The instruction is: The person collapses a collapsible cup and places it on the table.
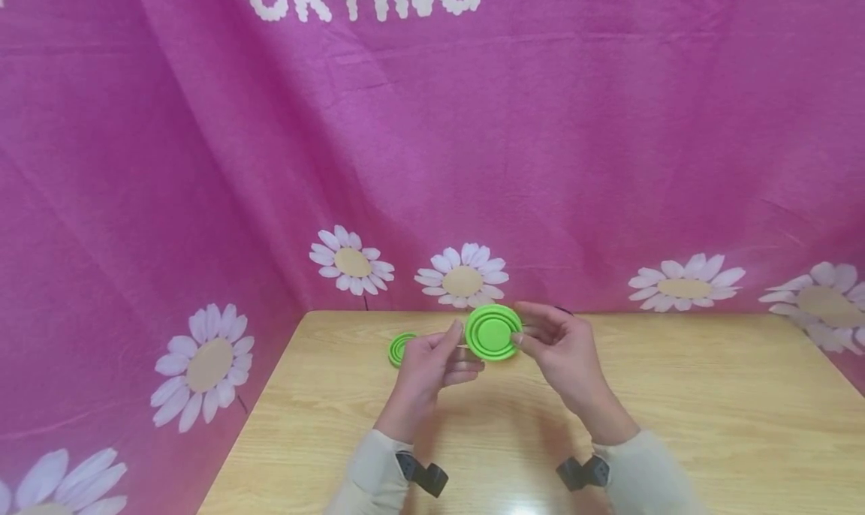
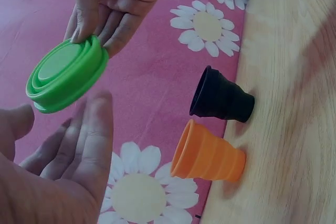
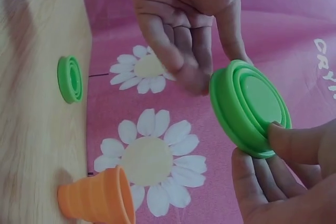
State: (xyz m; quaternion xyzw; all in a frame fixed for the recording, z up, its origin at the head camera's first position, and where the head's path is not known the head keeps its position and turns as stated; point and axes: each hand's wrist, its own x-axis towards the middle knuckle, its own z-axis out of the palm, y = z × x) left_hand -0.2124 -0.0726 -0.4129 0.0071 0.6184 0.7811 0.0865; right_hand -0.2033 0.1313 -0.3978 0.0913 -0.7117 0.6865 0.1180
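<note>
With my right hand I'm pinching the ridged green disc by its rim, above the counter; my empty left hand, fingers loosely extended, is hovering just beside the opposite edge.

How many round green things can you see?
2. The held disc is in the right hand; the other disc lies on the table beyond the left hand. More could hide behind the hands.
</note>
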